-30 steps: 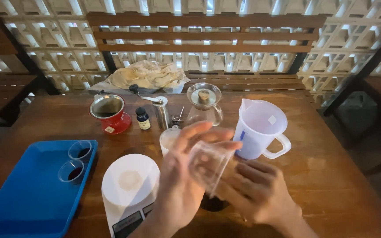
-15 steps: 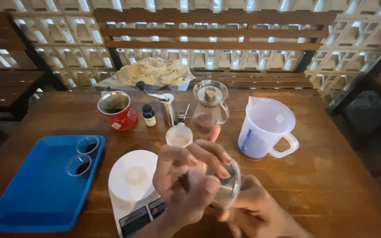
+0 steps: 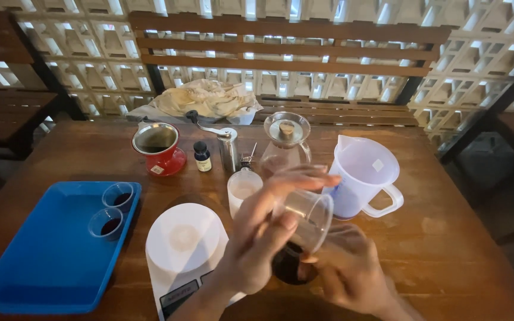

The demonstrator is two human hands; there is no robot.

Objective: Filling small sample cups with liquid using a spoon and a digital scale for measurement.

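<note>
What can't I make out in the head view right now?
- Dark thing under the clear cup: head view, hidden by both hands.
- Right hand: its fingertips sit behind the cup; grip unclear.
- Scale display: cut by left hand and the bottom edge.
- Small cups on the blue tray: contents too small.
</note>
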